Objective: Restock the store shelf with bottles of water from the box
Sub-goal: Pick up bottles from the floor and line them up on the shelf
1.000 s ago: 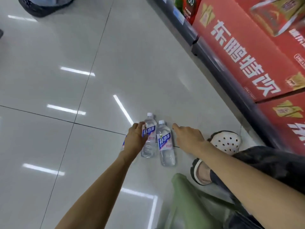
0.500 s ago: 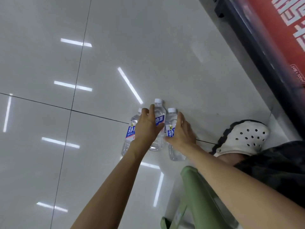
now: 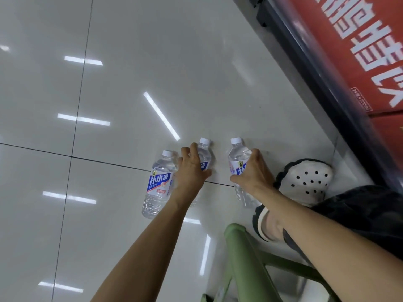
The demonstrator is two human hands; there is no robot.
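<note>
The middle bottle (image 3: 204, 156) is gripped by the left hand (image 3: 192, 171) and the right bottle (image 3: 238, 159) by the right hand (image 3: 254, 173), probably to be lifted to the shelf next.

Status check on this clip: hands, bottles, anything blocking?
Left hand grips middle bottle; right hand grips right bottle. Third bottle stands free on floor. Green stool near, nothing blocking.

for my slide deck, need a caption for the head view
Left hand and right hand each grip a clear plastic water bottle on the glossy tiled floor.
</note>
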